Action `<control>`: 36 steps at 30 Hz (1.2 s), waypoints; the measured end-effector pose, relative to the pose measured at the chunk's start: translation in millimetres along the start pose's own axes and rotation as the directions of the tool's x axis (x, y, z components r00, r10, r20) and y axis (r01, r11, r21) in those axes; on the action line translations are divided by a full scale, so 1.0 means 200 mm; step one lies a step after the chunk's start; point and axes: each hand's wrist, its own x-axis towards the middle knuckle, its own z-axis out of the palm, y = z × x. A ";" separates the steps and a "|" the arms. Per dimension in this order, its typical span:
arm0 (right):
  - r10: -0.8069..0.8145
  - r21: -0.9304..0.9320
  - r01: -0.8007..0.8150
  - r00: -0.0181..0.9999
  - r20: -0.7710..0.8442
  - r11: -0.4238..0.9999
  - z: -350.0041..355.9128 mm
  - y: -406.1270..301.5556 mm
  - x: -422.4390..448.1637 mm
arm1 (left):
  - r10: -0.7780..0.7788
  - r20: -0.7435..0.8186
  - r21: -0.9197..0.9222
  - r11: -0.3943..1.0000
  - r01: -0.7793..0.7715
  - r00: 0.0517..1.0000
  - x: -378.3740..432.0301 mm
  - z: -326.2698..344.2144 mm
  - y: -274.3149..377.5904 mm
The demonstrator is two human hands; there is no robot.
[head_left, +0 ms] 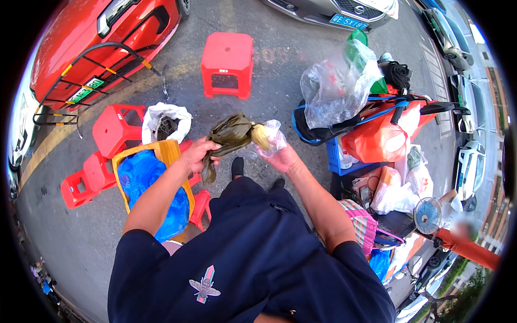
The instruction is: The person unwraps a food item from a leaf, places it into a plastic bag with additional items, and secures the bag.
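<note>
Large brown-green wrapping leaves [231, 131] are pinched in my left hand [200, 154], with a folded end hanging below the fingers. My right hand [281, 156] holds a thin clear plastic bag [276, 139] around a pale yellow lump of food [261, 136], which looks like sticky rice. The lump touches or nearly touches the right edge of the leaves. Under my left forearm, a yellow-brown box [173, 150] is lined or filled with a blue plastic bag [141, 173]. Just behind it stands a white sack [163, 111] with dark leaves inside.
A red plastic stool [227, 50] stands ahead, and several more are at the left, one of them large [115, 129]. A loaded cart with red bags [377, 135], a blue crate [334, 155] and a small fan [427, 215] are at the right. A red car [133, 24] and a grey car [323, 12] are parked ahead.
</note>
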 end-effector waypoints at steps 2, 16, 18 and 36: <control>0.013 -0.146 -0.010 1.000 0.017 0.989 -0.04 -0.03 -0.03 | -0.013 0.029 0.041 0.999 0.011 1.000 -0.03 -0.04 0.09; 0.050 -0.156 -0.043 0.998 0.046 0.987 -0.13 -0.14 -0.14 | -0.057 -0.070 0.441 0.894 0.082 0.996 -0.21 -0.05 0.55; -0.057 -0.060 0.057 0.998 -0.007 0.997 -0.15 -0.15 -0.15 | -0.044 -0.091 0.468 0.880 0.082 0.995 -0.22 -0.08 0.59; -0.110 -0.006 0.113 0.956 -0.271 0.994 -0.28 -0.09 -0.52 | 0.189 -0.251 0.863 -0.401 0.307 0.950 0.09 -1.10 0.71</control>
